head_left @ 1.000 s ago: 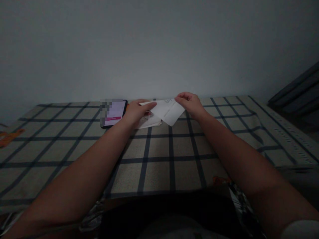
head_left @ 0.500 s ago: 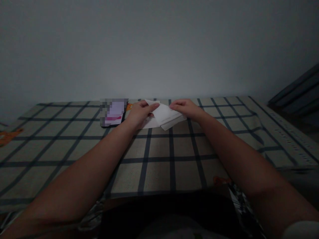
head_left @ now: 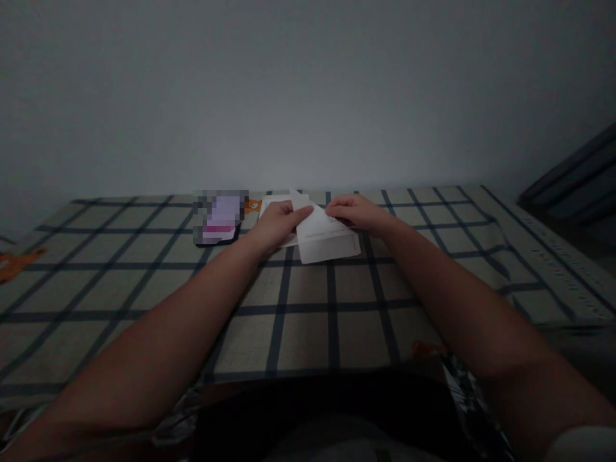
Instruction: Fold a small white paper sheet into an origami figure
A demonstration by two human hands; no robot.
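Observation:
A folded white paper [head_left: 327, 246] with faint print is between my hands, above the checked tablecloth. My left hand [head_left: 282, 221] pinches its left side, the thumb lying on top and the other fingers behind. At the upper right edge, my right hand [head_left: 359, 212] grips the paper between thumb and curled fingers. One pointed corner sticks up beside the left thumb. Another white sheet [head_left: 287, 242] lies flat on the cloth, partly covered by my left hand and the folded paper.
A phone [head_left: 224, 215] with a lit, partly blurred screen lies left of my left hand. The checked tablecloth [head_left: 308, 333] has orange animal prints. Behind the table rises a plain wall [head_left: 308, 96]. A dark slatted object [head_left: 572, 173] stands at the far right.
The folded paper has turned and tipped, so its front edge now faces me more broadly and sits lower. My left hand has moved slightly right; more of the flat sheet shows behind it.

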